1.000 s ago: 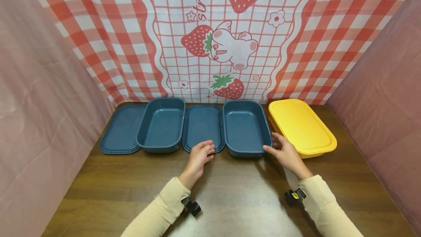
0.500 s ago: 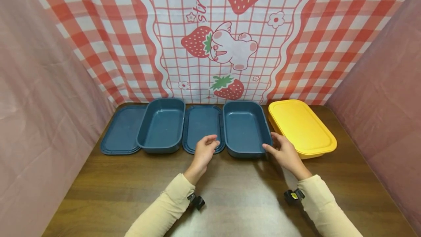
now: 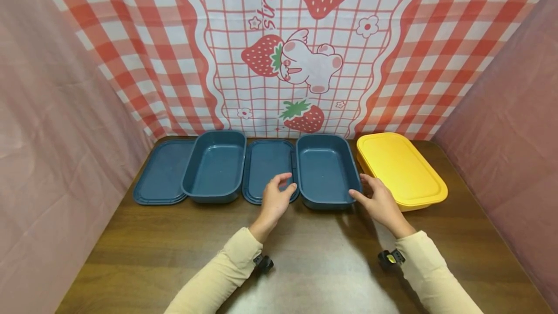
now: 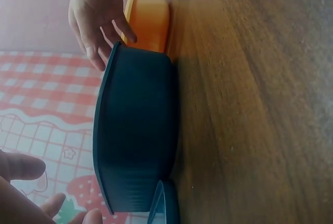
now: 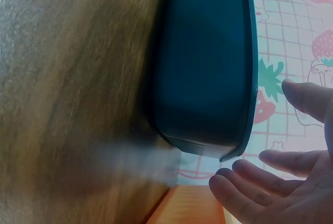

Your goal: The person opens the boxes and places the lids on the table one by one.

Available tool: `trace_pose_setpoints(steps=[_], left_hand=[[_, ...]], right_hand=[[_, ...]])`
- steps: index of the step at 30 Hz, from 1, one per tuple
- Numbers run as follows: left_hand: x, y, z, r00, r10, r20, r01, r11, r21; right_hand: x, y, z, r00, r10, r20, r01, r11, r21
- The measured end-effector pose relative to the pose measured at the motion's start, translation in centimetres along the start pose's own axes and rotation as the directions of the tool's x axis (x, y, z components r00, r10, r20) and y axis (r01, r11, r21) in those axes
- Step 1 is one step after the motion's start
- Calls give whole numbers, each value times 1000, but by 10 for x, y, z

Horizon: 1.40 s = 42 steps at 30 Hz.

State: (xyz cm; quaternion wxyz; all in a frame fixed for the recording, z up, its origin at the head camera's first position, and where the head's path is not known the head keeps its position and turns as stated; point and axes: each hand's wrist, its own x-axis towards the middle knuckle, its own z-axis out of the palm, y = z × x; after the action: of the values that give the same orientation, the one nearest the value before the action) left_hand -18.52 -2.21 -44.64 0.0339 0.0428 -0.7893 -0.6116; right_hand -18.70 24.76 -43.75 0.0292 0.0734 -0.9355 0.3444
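An uncovered blue food container [image 3: 324, 178] stands between the two hands, its inside bare. My right hand [image 3: 381, 205] is at its right front corner, thumb above the rim and fingers along the outer side; in the right wrist view the fingers [image 5: 250, 185] are spread. My left hand [image 3: 275, 202] hovers over the front of a flat blue lid [image 3: 268, 159], thumb and fingers apart, a short way left of the container's near-left corner. Nothing is in either hand. The lid's right edge meets the container's left side.
Farther left, a second open blue container [image 3: 215, 171] overlaps another blue lid [image 3: 161, 173]. A yellow container with a yellow lid [image 3: 401, 168] sits at the right, close to the right hand. Behind the row hangs a checked strawberry cloth [image 3: 170, 52]; all stand on a wooden table [image 3: 314, 265].
My left hand has moved right and slightly forward, toward the middle blue container, its thumb and fingers parting. The right hand stays at the container's corner; the containers and lids have not moved.
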Motion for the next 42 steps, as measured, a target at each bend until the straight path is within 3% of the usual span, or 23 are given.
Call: trace_pose_setpoints(steps=[8,20,26,35,42], left_hand=[[-1,7,2,998,47,-41,-46,998,43],[1,13,9,991,127,-46,-123,989,84],[2,19,14,987,157,-26,-155,986,58],[1,27,18,988,152,-26,-149,986,80],[3,33,22,988,151,10,-151,986,63]], right_hand=[[0,-2,-5,1000,-4,7,4,1000,-14],[-3,-4,-11,999,-36,-16,36,998,-48],[-5,-3,-15,998,-49,-46,46,997,-55],[-5,1,-19,980,-151,-129,148,988,-36],[-5,2,-28,977,-169,-127,165,985,-40]])
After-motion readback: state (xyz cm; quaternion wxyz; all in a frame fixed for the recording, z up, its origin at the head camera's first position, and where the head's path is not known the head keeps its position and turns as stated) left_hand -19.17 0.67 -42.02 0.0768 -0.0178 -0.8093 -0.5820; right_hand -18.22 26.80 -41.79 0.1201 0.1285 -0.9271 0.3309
